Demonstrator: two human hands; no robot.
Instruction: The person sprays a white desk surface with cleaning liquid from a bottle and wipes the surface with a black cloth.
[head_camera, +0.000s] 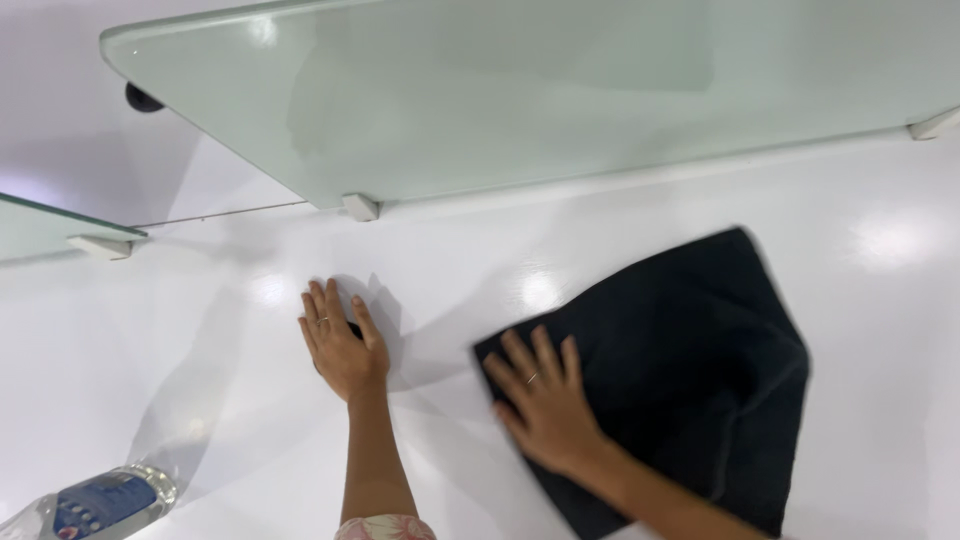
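Note:
My right hand (545, 400) lies flat, fingers spread, on the near left part of a black cloth (690, 370) spread on a glossy white surface (200, 340). My left hand (342, 345) rests palm down on the white surface to the left of the cloth, apart from it. A small dark thing shows under the left palm; I cannot tell what it is. A ring is on a finger of each hand.
A frosted glass shelf (520, 90) on white brackets hangs above the surface, and a second glass shelf (40, 228) sits at the left edge. A clear plastic bottle (95, 505) with a blue label lies at the lower left. A black knob (142, 98) sits beneath the shelf's left corner.

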